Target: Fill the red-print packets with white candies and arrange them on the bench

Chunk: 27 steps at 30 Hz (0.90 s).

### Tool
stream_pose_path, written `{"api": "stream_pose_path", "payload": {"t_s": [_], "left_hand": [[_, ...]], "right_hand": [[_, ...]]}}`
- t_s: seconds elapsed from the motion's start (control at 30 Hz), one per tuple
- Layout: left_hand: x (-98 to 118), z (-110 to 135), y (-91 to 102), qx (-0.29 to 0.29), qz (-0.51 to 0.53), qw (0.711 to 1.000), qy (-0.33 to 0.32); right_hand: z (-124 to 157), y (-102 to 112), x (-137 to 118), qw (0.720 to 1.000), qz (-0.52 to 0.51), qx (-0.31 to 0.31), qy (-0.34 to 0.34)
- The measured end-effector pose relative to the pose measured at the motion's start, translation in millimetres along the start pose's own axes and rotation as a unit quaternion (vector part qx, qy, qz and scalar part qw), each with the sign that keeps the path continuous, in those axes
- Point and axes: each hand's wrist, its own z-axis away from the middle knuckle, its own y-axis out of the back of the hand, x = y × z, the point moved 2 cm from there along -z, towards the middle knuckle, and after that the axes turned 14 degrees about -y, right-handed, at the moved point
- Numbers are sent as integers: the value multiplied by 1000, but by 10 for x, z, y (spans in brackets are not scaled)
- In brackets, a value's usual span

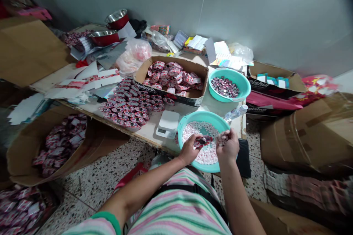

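Observation:
My left hand [190,149] is closed on a small red packet [202,141], held over a teal basin [185,124] filled with white and pink pellets [205,154]. Close beside it, my right hand [227,145] is cupped around a few of those pellets. Both hands hover above the basin at the table's near edge. A white pocket scale [167,124] lies just left of the basin.
Rows of red packets [129,104] cover the table beside a cardboard box [193,97] of more packets. A second teal basin [242,82] holds round lids. Cardboard boxes [24,143] of packets stand on the floor at left; larger cartons [306,132] crowd the right.

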Motion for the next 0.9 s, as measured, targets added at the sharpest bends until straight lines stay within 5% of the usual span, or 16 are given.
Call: {"api": "stream_pose_path", "payload": {"t_s": [0.23,0.57,0.9], "left_hand": [[58,-47,-28,-1,-9,1000,8],[340,-130,-16,-88,-137,986,-47],[328,-166,-21,-94,-145,984,-41]], "right_hand": [[-20,-1,-21,999,30,6,24],[-47,-62,74,1000,12,28,6],[17,-63,143,996,92,22,6]]}}
